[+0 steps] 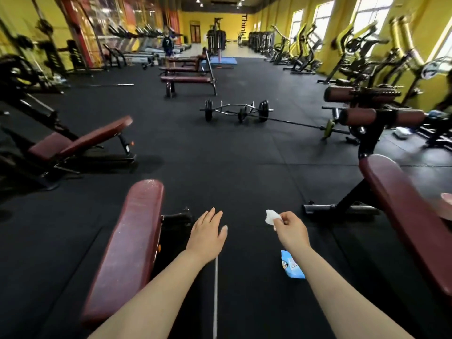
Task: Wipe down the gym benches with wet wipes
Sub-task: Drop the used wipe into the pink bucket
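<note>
Nearest the camera, a blue wipes packet (292, 267) lies on the black rubber floor (244, 155), partly hidden under the right forearm, with a thin pale rod (215, 289) of unclear purpose running along the floor beneath the left arm. The right hand (289, 230) has its fingers (281, 220) pinched closed on a crumpled white wet wipe (271, 217), held in the air above the floor and touching no bench. The left hand (208, 233) is empty, its fingers spread flat and open, hovering just right of the near maroon bench (127, 253). That pad shows pale streaks and a dull sheen, though whether from wiping or from wear cannot be told. A second maroon bench (403, 216) slants along the right edge. To do this step well, the wipe would probably be best opened out from its wad so more of it meets the vinyl, then drawn along the pad in long overlapping strokes, edges included, with the free hand steadying the frame. Further off stand an adjustable incline bench (80, 140) at left, a loaded barbell (237, 111) mid-floor, a row of flat benches (188, 78) beyond it, and machines along the yellow walls (381, 33) beneath bright windows.
</note>
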`<move>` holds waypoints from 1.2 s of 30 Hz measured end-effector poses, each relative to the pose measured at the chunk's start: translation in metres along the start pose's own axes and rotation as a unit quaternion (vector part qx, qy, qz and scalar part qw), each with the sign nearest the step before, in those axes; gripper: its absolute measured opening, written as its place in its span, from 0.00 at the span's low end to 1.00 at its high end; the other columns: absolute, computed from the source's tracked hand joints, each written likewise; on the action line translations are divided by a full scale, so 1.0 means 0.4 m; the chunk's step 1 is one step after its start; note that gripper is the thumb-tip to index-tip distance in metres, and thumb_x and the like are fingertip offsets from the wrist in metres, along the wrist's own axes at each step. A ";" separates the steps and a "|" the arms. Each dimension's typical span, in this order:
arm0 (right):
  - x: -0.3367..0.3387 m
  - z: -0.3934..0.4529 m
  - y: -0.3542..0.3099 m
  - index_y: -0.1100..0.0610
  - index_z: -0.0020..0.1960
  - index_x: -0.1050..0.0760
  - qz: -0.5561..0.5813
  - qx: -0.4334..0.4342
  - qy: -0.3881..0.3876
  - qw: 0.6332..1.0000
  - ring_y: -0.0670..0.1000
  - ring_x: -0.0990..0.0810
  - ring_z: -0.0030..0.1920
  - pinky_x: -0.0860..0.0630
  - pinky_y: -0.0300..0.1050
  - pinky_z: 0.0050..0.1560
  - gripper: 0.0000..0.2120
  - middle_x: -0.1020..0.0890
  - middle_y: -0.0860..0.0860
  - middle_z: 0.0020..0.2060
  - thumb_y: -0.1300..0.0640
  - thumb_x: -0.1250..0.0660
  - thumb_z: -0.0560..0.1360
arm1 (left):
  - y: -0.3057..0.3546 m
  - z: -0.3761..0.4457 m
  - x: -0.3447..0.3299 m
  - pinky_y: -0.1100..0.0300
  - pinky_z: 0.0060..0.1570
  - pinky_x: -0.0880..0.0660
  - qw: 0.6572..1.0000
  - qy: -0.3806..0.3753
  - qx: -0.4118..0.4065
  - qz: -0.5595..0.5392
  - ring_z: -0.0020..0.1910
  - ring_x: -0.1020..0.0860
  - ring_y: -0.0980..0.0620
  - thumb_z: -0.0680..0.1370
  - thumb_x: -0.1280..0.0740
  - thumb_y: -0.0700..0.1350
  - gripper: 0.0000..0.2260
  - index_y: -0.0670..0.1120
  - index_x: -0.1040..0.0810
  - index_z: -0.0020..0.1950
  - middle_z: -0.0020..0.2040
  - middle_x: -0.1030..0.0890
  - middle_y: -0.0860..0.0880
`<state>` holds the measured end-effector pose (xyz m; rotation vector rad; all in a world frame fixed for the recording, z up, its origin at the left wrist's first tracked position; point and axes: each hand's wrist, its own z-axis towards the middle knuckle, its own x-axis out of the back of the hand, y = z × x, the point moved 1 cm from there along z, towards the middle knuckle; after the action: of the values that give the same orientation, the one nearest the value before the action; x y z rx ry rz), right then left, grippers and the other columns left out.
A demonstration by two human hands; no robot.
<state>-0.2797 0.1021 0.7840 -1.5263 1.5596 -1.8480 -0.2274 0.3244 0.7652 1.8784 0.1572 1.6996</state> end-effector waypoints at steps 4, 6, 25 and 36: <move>0.029 0.109 -0.004 0.53 0.46 0.25 0.008 -0.010 0.027 1.000 0.49 0.23 0.38 0.30 0.44 0.36 0.05 0.19 0.51 0.41 0.54 0.38 0.77 | 0.038 0.151 -0.001 0.53 0.78 0.53 1.000 -0.018 -0.026 -0.001 0.80 0.51 0.51 0.85 0.49 0.55 0.24 0.49 0.44 0.80 0.81 0.47 0.50; 0.035 0.159 -0.006 0.53 0.45 0.25 0.021 -0.015 0.034 0.999 0.49 0.23 0.38 0.30 0.44 0.35 0.06 0.19 0.50 0.40 0.51 0.38 0.77 | 0.045 0.223 -0.005 0.54 0.77 0.52 0.999 -0.030 -0.034 0.015 0.80 0.51 0.50 0.85 0.49 0.56 0.25 0.49 0.43 0.80 0.81 0.46 0.49; 0.292 0.789 0.243 0.53 0.46 0.25 0.031 -0.125 0.051 0.990 0.50 0.21 0.40 0.28 0.44 0.37 0.05 0.18 0.50 0.41 0.54 0.38 0.75 | 0.388 0.870 -0.354 0.51 0.77 0.49 0.991 -0.113 -0.068 0.024 0.80 0.48 0.49 0.84 0.46 0.54 0.25 0.48 0.43 0.80 0.81 0.44 0.49; 0.314 1.058 0.530 0.56 0.44 0.25 0.021 -0.249 0.028 0.968 0.51 0.20 0.41 0.26 0.45 0.40 0.07 0.17 0.49 0.42 0.53 0.37 0.75 | 0.409 1.125 -0.715 0.51 0.77 0.48 0.969 -0.237 -0.035 0.051 0.79 0.47 0.47 0.84 0.44 0.52 0.25 0.48 0.43 0.80 0.80 0.44 0.47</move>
<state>-0.0627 -0.3017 0.6121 -1.6211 2.1869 -1.5581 0.0965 -0.0966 0.5954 2.2085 -0.1908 1.2497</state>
